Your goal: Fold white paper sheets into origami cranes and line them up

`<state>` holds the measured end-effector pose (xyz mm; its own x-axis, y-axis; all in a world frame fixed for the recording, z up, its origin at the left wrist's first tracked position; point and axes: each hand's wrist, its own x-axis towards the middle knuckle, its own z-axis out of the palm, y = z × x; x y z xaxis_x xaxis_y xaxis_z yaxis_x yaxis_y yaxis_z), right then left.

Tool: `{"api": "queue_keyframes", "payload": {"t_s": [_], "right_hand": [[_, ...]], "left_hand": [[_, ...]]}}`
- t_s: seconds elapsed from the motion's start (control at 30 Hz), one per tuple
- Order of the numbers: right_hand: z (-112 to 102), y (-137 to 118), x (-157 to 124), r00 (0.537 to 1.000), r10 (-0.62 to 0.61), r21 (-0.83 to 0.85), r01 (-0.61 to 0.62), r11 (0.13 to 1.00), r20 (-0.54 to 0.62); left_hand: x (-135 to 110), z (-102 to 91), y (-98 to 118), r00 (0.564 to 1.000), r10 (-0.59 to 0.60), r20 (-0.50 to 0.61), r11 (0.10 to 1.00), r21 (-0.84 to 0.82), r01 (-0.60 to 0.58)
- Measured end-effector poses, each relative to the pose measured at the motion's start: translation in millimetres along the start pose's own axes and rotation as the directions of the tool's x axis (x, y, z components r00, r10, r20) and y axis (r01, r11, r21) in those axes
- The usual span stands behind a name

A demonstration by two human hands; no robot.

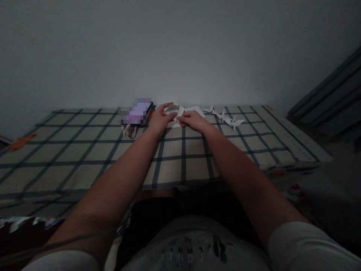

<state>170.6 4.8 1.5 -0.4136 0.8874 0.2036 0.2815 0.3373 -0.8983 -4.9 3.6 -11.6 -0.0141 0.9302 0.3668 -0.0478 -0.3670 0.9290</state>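
A partly folded piece of white paper (180, 111) is between my two hands, low over the tablecloth. My left hand (161, 119) curves round its left side, with the thumb in front and the index finger stretched along the back edge. From the right, my right hand (194, 120) pinches the near edge between thumb and fingers. More white paper (195, 110) lies flat just behind my right hand. To its right is a row of folded paper cranes (234, 122), wings spread.
A phone or tablet (138, 113) with a lit, blurred screen stands tilted left of my hands, a pale looped cord (129, 131) before it. The checked tablecloth (183, 165) reaches the grey wall (180, 52). A dark curtain (332, 90) hangs at the right.
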Motion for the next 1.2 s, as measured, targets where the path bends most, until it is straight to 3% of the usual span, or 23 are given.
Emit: {"api": "queue_keyframes", "payload": {"t_s": [0.17, 0.4, 0.6, 0.87, 1.2], "right_hand": [[0.2, 3.2, 0.5, 1.0, -0.024, -0.049, 0.025, 0.998, 0.016], [3.3, 6.3, 2.9, 0.999, -0.012, 0.023, 0.012, 1.0, 0.033], [4.4, -3.8, 3.2, 0.984, 0.063, 0.195, -0.029, 0.98, -0.168], [4.6, -0.3, 5.2, 0.989, 0.022, 0.263, 0.017, 0.965, -0.147], [-0.7, 4.9, 6.0, 0.98, -0.036, 0.132, 0.063, 0.989, -0.194]], "left_hand": [[0.3, -0.3, -2.1, 1.0, 0.006, 0.011, 0.999, 0.033, -0.006], [5.6, -1.0, -4.4, 0.999, -0.034, -0.038, 0.999, -0.017, 0.033], [7.4, -2.3, -3.8, 0.996, -0.054, -0.067, 0.999, -0.012, 0.053], [1.8, -0.1, -4.6, 0.997, -0.03, 0.065, 0.999, 0.038, 0.027], [1.5, -0.6, -5.1, 0.989, -0.016, 0.148, 0.999, 0.053, 0.008]]}}
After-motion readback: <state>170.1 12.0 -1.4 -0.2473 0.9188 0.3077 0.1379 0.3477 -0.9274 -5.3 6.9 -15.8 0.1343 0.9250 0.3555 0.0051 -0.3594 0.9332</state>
